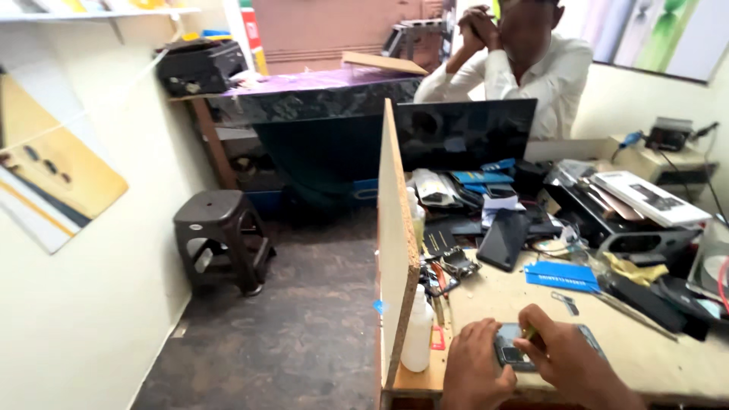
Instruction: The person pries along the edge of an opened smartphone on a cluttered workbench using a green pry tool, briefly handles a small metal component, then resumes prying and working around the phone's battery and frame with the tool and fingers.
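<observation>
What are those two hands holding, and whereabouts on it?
The left hand steadies a small dark phone flat on the workbench, pressing on its left edge. The right hand pinches a small yellowish tool over it; the exact grip is unclear.

Small phone-repair shop, cramped. Wooden workbench (668, 357) cluttered with opened phones, loose parts and tools: a dark handset (503, 239) lying near the middle, a blue flat packet (563, 276) right of it, tweezers (566, 302) close by, and a white squeeze bottle (418, 329) at the bench's left edge beside an upright chipboard divider (395, 235). Black printer (623, 220) at the bench's right side; soldering or power unit (668, 137) in the far right corner. Dark monitor (465, 134) at the far edge, a person in a white shirt (547, 76) seated behind it. Dark marble-look service counter (319, 95) beyond. Brown plastic stool (220, 243) on worn floor, posters on the walls.
</observation>
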Tool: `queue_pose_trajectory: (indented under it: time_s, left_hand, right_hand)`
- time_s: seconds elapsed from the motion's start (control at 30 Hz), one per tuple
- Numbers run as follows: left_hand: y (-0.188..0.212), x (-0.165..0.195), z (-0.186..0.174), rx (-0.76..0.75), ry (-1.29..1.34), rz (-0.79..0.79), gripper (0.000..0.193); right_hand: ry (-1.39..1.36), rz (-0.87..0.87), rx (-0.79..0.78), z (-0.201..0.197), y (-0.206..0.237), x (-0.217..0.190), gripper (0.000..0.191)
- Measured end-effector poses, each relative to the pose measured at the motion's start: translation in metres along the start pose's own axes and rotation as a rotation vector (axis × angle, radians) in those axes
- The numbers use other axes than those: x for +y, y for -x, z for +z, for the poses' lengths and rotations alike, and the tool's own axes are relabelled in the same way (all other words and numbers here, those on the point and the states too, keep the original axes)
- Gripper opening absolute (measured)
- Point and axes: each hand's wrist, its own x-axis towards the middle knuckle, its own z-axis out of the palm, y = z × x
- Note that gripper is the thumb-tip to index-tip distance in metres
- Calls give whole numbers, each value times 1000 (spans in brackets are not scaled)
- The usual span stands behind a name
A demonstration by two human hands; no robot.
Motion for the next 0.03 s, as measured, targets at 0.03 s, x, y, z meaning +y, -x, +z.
queue_pose_trajectory:
  time_s: [0.03]
  left_hand:
    - [-1, -4, 1, -13, -4, 1, 74]
  right_hand:
    - [72, 156, 5, 2, -3, -4, 37]
